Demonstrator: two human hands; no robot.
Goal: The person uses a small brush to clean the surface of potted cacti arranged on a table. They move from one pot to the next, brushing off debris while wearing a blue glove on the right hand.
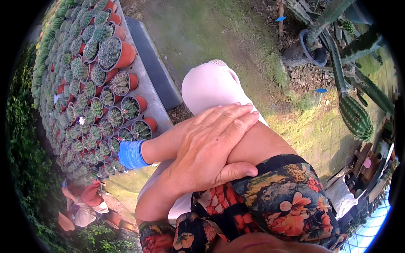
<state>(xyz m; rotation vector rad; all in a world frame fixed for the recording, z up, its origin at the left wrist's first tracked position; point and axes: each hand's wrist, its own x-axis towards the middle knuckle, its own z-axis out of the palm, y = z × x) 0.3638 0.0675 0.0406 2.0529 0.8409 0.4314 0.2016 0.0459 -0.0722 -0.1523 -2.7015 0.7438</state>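
My left hand (215, 142) lies flat, palm down, across my bare right arm (264, 142) near the elbow. Its fingers are close together and stretched out, with the thumb apart near the hem of my floral sleeve (291, 199). My right forearm crosses leftwards beneath it, with a blue band or cuff (134, 154) around its far end. My right hand itself does not show beyond that cuff. Potted cacti (141, 129) stand just past the cuff. Below the arms is a knee in pale trousers (212, 85).
A bench (148, 91) on my left carries many rows of round cacti in terracotta-coloured pots. A dark grey slab (155, 63) runs along its edge. Mossy ground (202, 31) lies ahead. Tall spiny cacti (356, 117) and a tipped pot (313, 47) are on my right.
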